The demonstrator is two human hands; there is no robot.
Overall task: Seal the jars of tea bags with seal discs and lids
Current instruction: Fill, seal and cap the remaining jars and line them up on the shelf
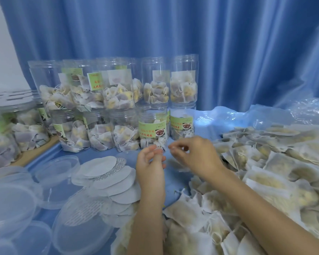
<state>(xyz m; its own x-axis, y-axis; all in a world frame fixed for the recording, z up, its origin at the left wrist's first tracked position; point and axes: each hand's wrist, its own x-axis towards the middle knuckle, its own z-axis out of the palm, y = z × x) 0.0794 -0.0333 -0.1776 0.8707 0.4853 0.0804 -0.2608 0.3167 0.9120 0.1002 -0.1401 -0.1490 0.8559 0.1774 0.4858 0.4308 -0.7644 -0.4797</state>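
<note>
Clear jars of tea bags (118, 92) stand open-topped in two stacked rows at the back. My left hand (151, 166) and my right hand (195, 153) are raised close together in front of a green-labelled jar (152, 126). Both have fingertips pinched toward a small white bit between them; what it is stays unclear. White seal discs (109, 175) lie fanned out left of my left hand, some showing a patterned silver side (81, 212). Clear plastic lids (56, 168) are scattered at the lower left.
A large heap of loose tea bags (265, 173) covers the right side and front of the blue-covered table. More jars with patterned tops (11, 103) stand at the far left on a wooden surface. A blue curtain (173, 34) hangs behind.
</note>
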